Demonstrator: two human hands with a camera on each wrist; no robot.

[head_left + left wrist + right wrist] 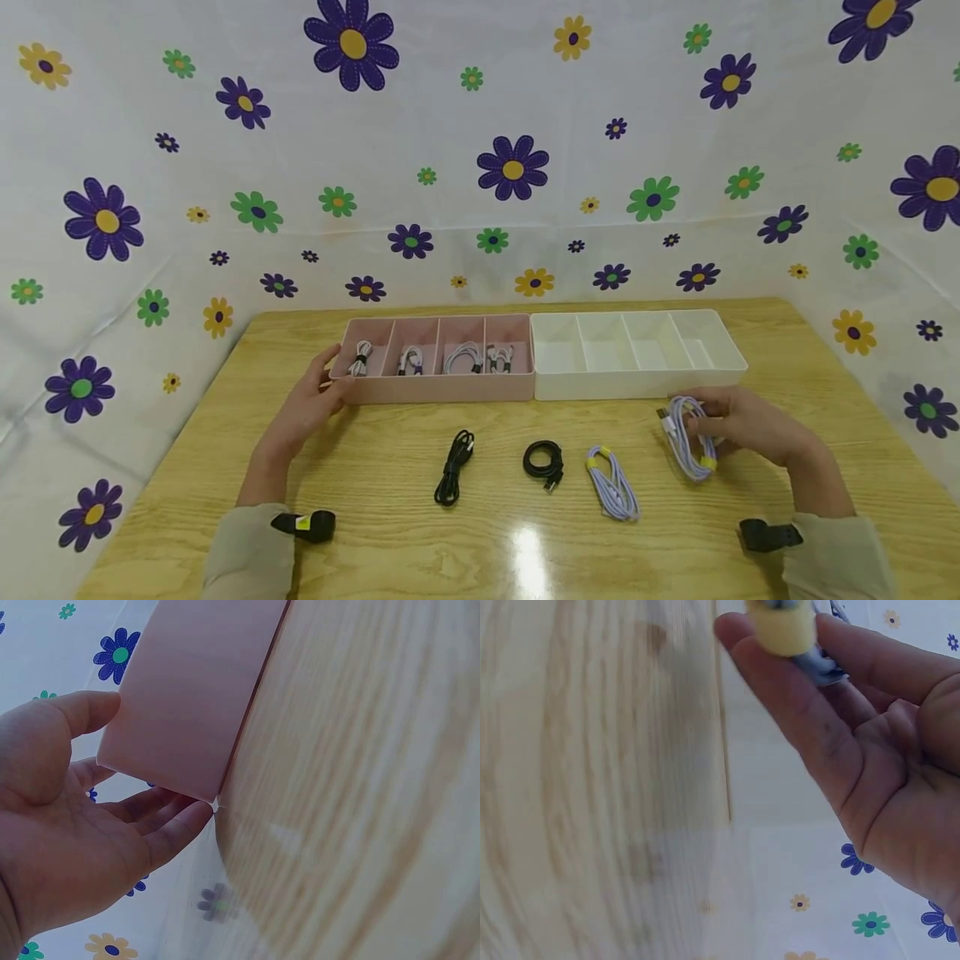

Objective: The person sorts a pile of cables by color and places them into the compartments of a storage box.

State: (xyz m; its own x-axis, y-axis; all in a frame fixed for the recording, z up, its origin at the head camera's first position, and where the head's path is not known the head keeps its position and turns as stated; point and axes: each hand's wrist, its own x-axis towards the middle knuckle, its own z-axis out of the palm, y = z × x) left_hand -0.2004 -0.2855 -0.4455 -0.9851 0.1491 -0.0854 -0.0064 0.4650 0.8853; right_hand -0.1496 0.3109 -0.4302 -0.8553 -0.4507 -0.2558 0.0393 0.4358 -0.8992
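My right hand [742, 425] pinches a coiled lavender USB cable [686, 442] with yellow ties, held above the table in front of the white box [622, 385]. In the right wrist view, only a yellow tie [784, 628] and a bit of cable show at the fingertips. My left hand [307, 408] grips the left end of the pink box [442, 388], thumb at its rim and fingers along the end wall. Bundled white cables [463, 358] lie in the pink box's compartments. A second lavender cable [613, 485] with yellow ties lies on the table.
Left of the lavender cable on the table lie a round black cable coil [543, 463] and a long black cable bundle [453, 468]. Both boxes stand end to end on the wooden table [390, 542]. Flowered cloth [420, 100] rises behind and at the sides.
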